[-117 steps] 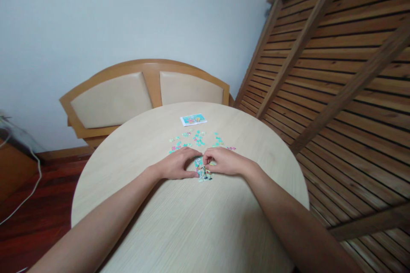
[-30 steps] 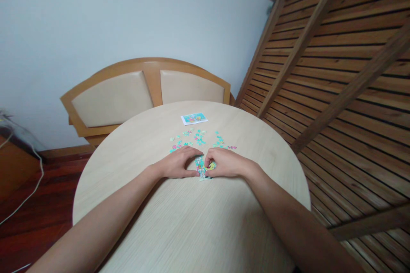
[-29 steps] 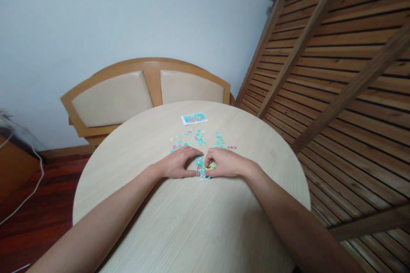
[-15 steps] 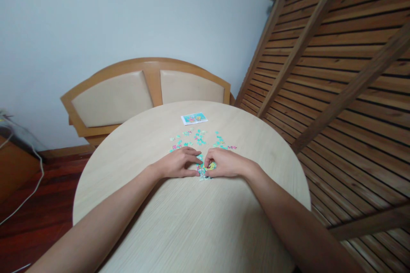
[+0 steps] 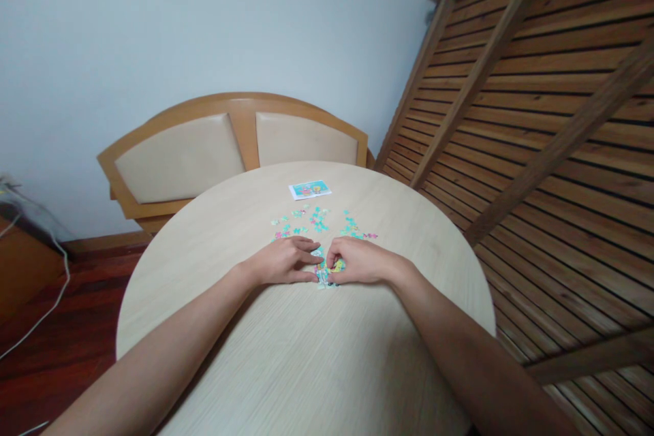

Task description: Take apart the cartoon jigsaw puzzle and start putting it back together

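Observation:
A partly joined jigsaw puzzle [image 5: 321, 276] in teal, yellow and pink lies flat on the table between my hands, partly covered by them. From the left, my left hand [image 5: 292, 260] rests on its edge, fingers stretched out and apart, holding nothing. My right hand [image 5: 356, 259] is closed over the puzzle's right side, its index finger and thumb pinched on a small jigsaw piece that the fingers mostly hide. Loose jigsaw pieces [image 5: 319, 219], mostly teal, are scattered just beyond both hands. More pieces [image 5: 350, 225], some pink, lie past my right hand.
A picture card [image 5: 310, 189] with cartoon figures lies on the round wooden table [image 5: 266, 354], beyond the loose pieces. Behind the table stands a padded headboard [image 5: 178, 157] against the wall. A slatted wooden frame [image 5: 501, 122] leans close on the right.
Both hands stay in nearly the same place. The fingers of my left hand have shifted very slightly, and a little more of the puzzle shows between the hands.

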A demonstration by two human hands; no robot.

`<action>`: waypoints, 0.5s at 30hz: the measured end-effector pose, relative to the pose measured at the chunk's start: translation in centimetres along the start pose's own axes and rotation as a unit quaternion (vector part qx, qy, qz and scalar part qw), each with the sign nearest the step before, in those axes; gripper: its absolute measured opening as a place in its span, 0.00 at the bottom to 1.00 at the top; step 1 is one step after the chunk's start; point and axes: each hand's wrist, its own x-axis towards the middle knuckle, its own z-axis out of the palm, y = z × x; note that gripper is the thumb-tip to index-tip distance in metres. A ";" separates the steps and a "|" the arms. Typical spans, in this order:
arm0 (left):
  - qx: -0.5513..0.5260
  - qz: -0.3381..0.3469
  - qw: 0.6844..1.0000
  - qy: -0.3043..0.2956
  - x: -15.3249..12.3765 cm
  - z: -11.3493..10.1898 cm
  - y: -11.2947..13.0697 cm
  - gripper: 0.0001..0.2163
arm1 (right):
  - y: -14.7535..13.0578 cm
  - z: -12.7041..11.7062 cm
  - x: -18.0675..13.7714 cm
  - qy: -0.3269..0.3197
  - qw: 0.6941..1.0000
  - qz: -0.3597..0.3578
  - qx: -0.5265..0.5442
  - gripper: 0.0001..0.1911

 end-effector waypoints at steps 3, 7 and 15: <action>0.002 0.004 1.000 -0.001 0.0 0.1 -0.2 0.19 | 0.1 0.0 0.0 -0.002 1.000 -0.002 0.001 0.12; 0.006 0.013 1.000 -0.004 -0.1 0.1 -0.3 0.19 | 0.2 0.0 0.1 -0.009 1.000 -0.004 0.004 0.13; 0.006 0.022 1.000 0.001 -0.1 0.2 -0.3 0.18 | 0.5 0.1 0.1 -0.009 1.000 -0.027 0.010 0.12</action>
